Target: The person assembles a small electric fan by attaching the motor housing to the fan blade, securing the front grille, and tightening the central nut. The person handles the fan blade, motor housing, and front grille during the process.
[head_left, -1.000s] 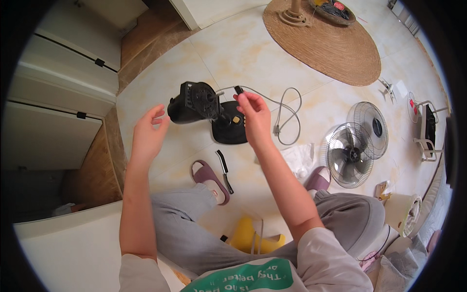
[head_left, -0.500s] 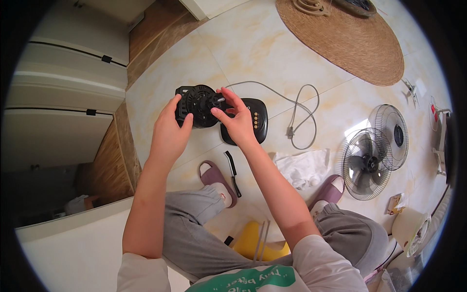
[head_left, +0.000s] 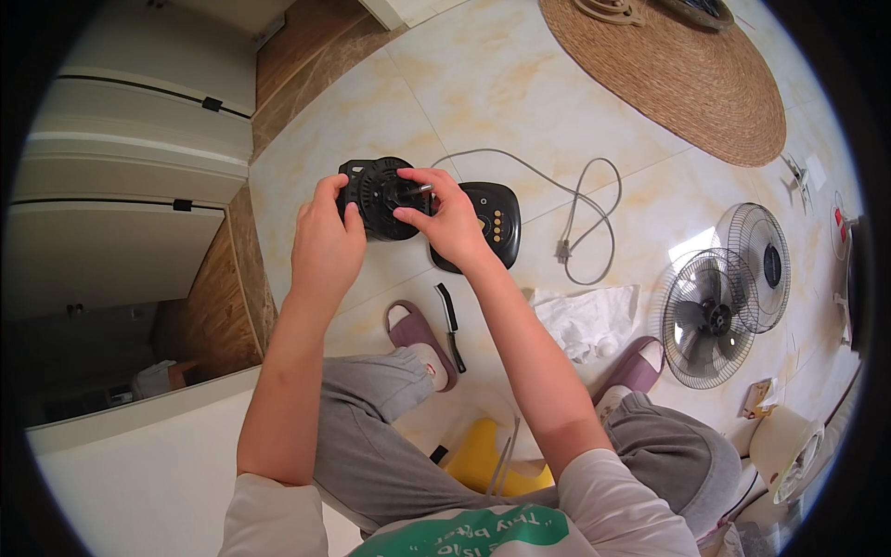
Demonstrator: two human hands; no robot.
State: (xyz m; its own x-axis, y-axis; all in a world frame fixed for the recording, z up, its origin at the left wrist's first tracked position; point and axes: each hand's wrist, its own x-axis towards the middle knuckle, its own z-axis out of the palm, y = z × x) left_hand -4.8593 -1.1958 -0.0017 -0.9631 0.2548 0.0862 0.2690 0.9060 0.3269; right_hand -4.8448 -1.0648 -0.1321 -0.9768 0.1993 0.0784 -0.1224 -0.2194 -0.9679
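A black round fan motor housing (head_left: 379, 197) with a short metal shaft is held up over the tiled floor. My left hand (head_left: 327, 239) grips its left side. My right hand (head_left: 447, 215) holds its right side, fingertips at the shaft. Just behind my right hand lies the black fan base (head_left: 494, 226) with a row of buttons. A grey power cord (head_left: 575, 209) loops away from it to the right.
Two wire fan grilles (head_left: 719, 302) lie at the right. A black-handled tool (head_left: 450, 325) and crumpled white paper (head_left: 587, 320) lie near my slippered feet. A yellow stool (head_left: 483, 457) is under me. A round woven mat (head_left: 673, 70) lies beyond; cabinets (head_left: 130, 186) stand left.
Both hands have closed on the motor housing and lifted it nearer. My right hand moved from the cord at the fan base to the shaft side of the housing.
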